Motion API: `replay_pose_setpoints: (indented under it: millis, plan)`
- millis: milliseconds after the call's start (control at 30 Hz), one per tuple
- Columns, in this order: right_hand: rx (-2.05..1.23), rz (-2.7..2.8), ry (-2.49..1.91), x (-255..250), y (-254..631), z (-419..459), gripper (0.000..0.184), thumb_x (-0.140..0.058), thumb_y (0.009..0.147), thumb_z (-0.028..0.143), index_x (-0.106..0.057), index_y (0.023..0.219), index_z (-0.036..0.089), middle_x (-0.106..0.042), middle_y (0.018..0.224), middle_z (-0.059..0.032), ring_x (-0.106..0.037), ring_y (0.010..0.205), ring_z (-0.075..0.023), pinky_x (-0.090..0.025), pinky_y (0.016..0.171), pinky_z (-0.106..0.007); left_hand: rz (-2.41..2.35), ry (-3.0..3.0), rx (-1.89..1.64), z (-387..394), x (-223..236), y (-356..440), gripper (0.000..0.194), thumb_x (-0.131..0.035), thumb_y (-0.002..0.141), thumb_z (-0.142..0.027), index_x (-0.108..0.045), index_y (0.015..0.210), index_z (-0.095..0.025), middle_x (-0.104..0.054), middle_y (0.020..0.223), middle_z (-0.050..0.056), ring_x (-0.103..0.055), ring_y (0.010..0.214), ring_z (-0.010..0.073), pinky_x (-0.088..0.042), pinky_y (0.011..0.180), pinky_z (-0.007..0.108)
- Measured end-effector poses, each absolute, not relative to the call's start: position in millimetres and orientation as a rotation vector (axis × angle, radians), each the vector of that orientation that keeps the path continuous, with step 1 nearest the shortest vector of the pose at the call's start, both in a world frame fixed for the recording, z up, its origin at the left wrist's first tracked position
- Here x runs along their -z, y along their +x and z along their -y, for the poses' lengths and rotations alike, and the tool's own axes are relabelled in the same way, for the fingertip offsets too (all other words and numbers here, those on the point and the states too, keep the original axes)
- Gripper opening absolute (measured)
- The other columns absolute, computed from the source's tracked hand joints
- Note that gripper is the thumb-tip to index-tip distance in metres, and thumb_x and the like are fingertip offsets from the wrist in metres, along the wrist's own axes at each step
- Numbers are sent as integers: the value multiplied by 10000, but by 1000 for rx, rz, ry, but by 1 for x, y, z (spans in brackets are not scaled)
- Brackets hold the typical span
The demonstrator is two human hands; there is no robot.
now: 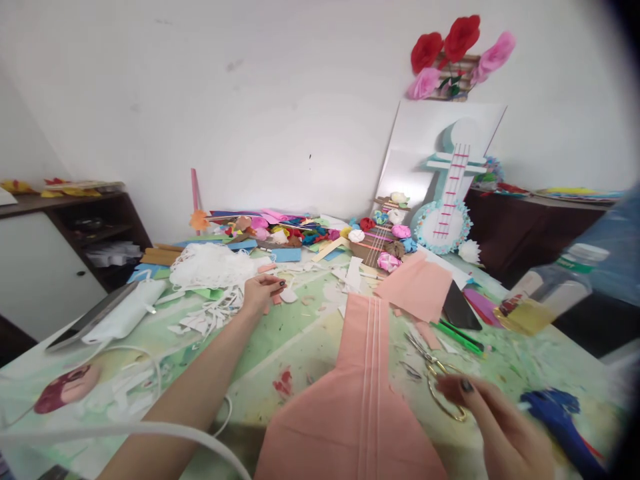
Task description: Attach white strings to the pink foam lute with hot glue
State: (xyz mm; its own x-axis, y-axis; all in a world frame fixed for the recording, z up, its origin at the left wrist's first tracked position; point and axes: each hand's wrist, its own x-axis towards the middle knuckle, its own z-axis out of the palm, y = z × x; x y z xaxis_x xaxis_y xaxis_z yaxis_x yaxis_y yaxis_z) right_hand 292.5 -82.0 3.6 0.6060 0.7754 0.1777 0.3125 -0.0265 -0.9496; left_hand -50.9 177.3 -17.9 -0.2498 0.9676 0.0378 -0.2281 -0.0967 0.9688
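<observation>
A salmon-pink paper-covered instrument shape (345, 413) lies in front of me, its neck pointing away, with several white strings running lengthwise along it. My left hand (260, 295) reaches over the table left of the neck, thumb and fingers pinched together; anything between them is too small to make out. Just beyond its fingertips is a small white rounded piece (289, 295). To the right of the instrument, my right hand (500, 420) has its fingers closed at the gold handles of a pair of scissors (436, 368), whose blades point away.
A white yarn heap (213, 267) and paper scraps lie at left, near a power bank (125, 312). A pink sheet (417, 287), black phone (461, 305), green pen (459, 337), bottle (555, 287) and blue-handled tool (560, 420) are at right. Decorated instruments (443, 227) stand behind.
</observation>
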Motion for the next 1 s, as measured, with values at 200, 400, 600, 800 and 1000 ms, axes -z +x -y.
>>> replay_pose_setpoints:
  millis: [200, 400, 600, 800, 1000]
  plan:
    - [-325, 1528, -1551, -53, 282, -75, 238, -507, 891, 364, -642, 930, 172, -715, 904, -67, -680, 837, -203, -546, 777, -345, -1154, 902, -1469, -172, 12, -45, 256, -808, 466, -193, -651, 654, -118, -689, 594, 64, -693, 595, 204, -569, 566, 289]
    - [-301, 1964, -1744, -32, 236, -183, 197, -605, 908, 305, -633, 996, 130, -650, 1022, -57, -627, 935, -186, -518, 845, -400, -1125, 905, -1471, -173, 7, -45, 162, -708, 435, -161, -628, 573, -131, -635, 518, 19, -607, 488, 132, -495, 489, 223]
    - [-209, 2051, -1968, -10, 219, -212, 265, -583, 923, 318, -598, 1121, 141, -614, 1124, -80, -615, 981, -204, -523, 845, -407, -1105, 912, -1494, -176, 7, -44, 52, -568, 457, -182, -545, 494, -155, -496, 426, -41, -426, 390, 57, -310, 393, 161]
    - [-157, 2073, -2069, -7, 221, -224, 257, -569, 932, 320, -601, 1118, 145, -618, 1121, -81, -619, 969, -197, -529, 837, -395, -1118, 876, -1415, -178, 5, -40, 30, -540, 434, -168, -521, 452, -153, -482, 414, -32, -416, 388, 67, -294, 380, 167]
    - [-130, 2075, -2086, -21, 230, -233, 262, -567, 934, 318, -596, 1132, 149, -613, 1137, -79, -615, 988, -202, -526, 848, -407, -1162, 840, -1343, -175, 7, -42, 72, -516, 398, -154, -551, 460, -159, -455, 370, -26, -367, 349, 89, -250, 318, 179]
